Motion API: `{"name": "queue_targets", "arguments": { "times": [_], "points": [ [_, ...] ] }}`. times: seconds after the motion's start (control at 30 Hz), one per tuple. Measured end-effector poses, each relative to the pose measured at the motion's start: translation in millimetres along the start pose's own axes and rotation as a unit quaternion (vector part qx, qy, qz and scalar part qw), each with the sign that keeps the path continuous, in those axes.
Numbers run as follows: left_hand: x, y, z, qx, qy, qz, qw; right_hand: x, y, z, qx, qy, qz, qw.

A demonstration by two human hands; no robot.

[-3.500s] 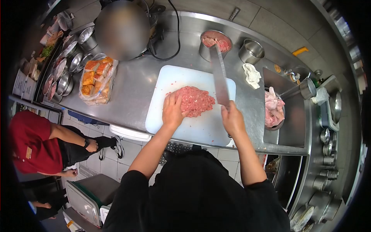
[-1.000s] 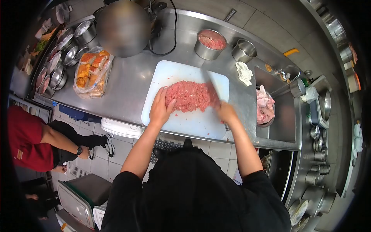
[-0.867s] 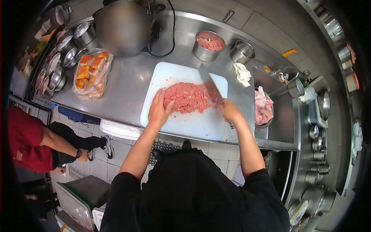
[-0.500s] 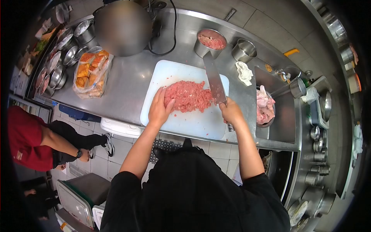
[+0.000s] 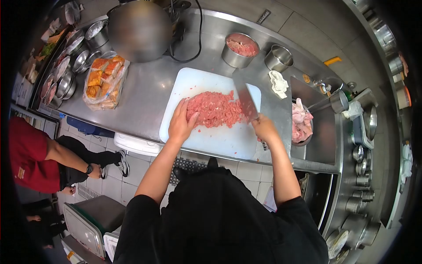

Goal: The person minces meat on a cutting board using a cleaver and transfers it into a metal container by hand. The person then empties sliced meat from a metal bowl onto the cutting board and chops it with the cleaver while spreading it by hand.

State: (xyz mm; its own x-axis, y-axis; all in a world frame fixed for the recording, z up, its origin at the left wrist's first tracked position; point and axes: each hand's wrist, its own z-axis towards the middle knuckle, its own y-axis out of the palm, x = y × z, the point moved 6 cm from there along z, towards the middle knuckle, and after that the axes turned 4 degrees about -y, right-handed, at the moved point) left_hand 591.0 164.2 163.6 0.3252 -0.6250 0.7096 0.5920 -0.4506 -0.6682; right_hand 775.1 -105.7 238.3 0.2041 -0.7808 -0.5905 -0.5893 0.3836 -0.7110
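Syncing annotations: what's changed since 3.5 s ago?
The silver steel cleaver moved lower in view, no longer crossing the mouth of the round steel pot. The pink minced meat spread rightward. The left hand slid slightly left on it. The right hand still grips the cleaver; no releases. The white rectangular plastic cutting board and pot stayed.

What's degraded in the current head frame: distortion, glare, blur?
Head view: fisheye bows the steel counter, corners black; head view: soft glare on its bare metal left of the cutting board; head view: a round patch at upper left blurred beyond recognition; head view: chopped meat reads fairly crisp.
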Motion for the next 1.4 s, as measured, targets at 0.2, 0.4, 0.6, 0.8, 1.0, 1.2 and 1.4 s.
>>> {"name": "queue_targets", "arguments": {
  "times": [0.2,0.4,0.6,0.8,1.0,1.2,1.4],
  "points": [
    [8,-1,5,0.006,0.014,0.007,1.000,27,32,25,-0.020,-0.025,-0.038,0.999],
    [4,-2,1,0.007,0.013,-0.007,1.000,-8,36,13,-0.014,-0.029,-0.054,0.998],
    [2,-1,1,0.007,0.008,-0.015,1.000,-26,10,2,-0.003,-0.030,-0.029,0.999],
    [1,-1,2,0.005,0.006,-0.009,1.000,-12,21,17,-0.028,-0.028,-0.046,0.998],
    [4,-4,3,0.015,0.015,-0.018,1.000,-17,27,15,-0.006,-0.028,-0.026,0.999],
    [3,-3,1,0.015,0.012,-0.022,1.000,-40,29,-1,-0.022,-0.032,-0.016,0.999],
    [5,-4,1,0.018,0.011,-0.009,1.000,-19,57,17,-0.061,-0.031,-0.079,0.995]
  ]
}}
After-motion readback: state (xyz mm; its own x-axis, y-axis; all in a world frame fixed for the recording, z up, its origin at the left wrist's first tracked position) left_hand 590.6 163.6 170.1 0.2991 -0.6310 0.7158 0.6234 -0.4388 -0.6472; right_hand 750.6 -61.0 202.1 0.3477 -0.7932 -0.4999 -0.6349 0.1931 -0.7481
